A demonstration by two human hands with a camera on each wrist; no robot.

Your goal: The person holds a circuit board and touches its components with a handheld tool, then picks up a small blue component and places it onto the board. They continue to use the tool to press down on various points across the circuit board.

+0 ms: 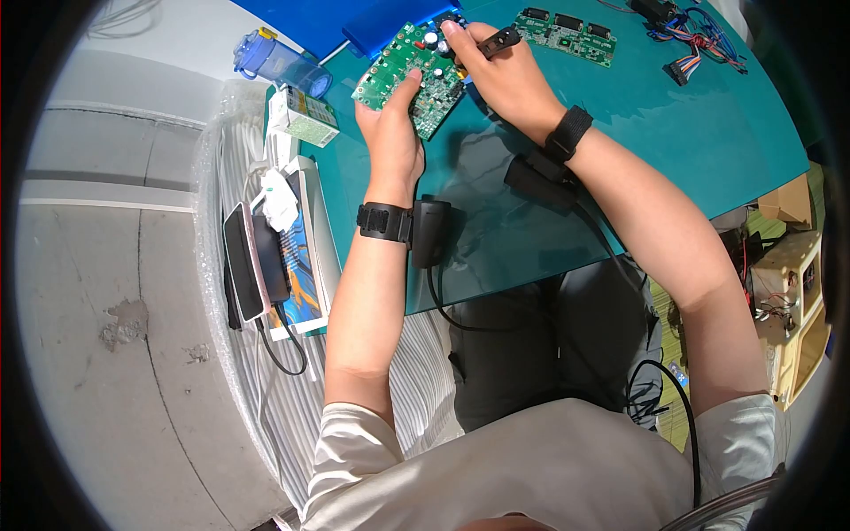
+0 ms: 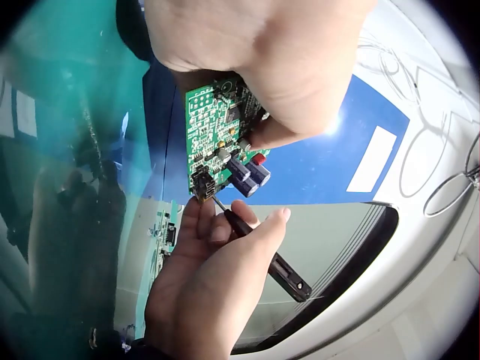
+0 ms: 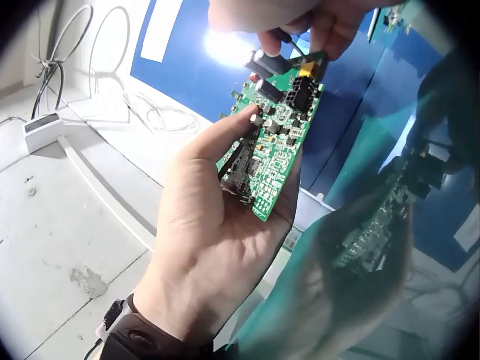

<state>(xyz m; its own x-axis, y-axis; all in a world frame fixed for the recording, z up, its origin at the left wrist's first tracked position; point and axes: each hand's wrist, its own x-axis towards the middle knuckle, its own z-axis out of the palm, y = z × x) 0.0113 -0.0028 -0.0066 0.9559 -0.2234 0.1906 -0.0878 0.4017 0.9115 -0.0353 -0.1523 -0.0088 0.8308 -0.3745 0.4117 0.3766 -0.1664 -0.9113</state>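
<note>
My left hand (image 1: 390, 146) grips a green circuit board (image 1: 409, 66) by its near end, thumb over the component side. Dark cylindrical capacitors (image 2: 244, 180) and a black connector (image 3: 300, 94) stand up from the board. My right hand (image 1: 518, 84) is at the board's far end and holds a slim screwdriver (image 2: 277, 270) with a black handle. Its thin metal shaft reaches the board's edge beside the connector in the left wrist view. In the right wrist view, fingertips of the right hand (image 3: 300, 19) are at that same edge, close to a yellow part (image 3: 307, 69).
Another green board (image 1: 567, 40) lies on the green table mat (image 1: 699, 150), with bundled coloured wires (image 1: 708, 44) at far right. A blue folder (image 1: 297, 22) lies at the back. A water bottle (image 1: 282, 66), small carton (image 1: 303, 115) and phone (image 1: 245, 261) are on the left.
</note>
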